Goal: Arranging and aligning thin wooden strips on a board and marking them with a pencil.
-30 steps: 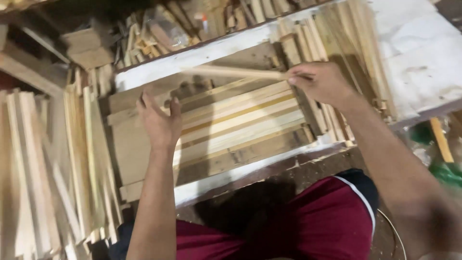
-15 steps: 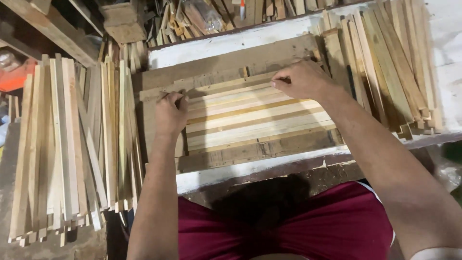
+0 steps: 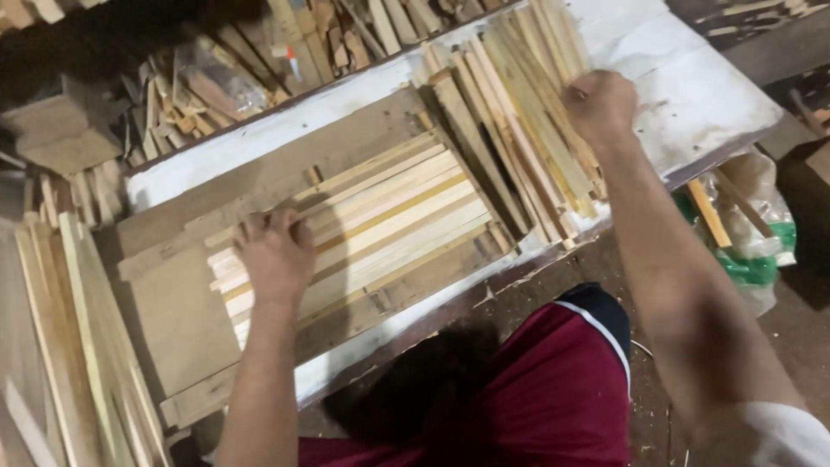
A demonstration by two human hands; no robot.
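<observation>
Wood slats (image 3: 363, 220): L hand (image 3: 275, 252) fingers flat on them; R hand (image 3: 599, 104) fisted in slat pile (image 3: 519, 112).

left hand (image 3: 275, 252) flat, fingers spread; right hand (image 3: 599, 104) seemingly fisted.

Pale cream and honey-yellow wooden slats (image 3: 372, 216) lie striped across a dull brown board (image 3: 173, 320) on a worktop (image 3: 692, 95) painted white and scuffed grey. Maroon shorts (image 3: 536, 398) carry a white and navy edge stripe. A green plastic bag (image 3: 752, 259) sits nearby.
</observation>
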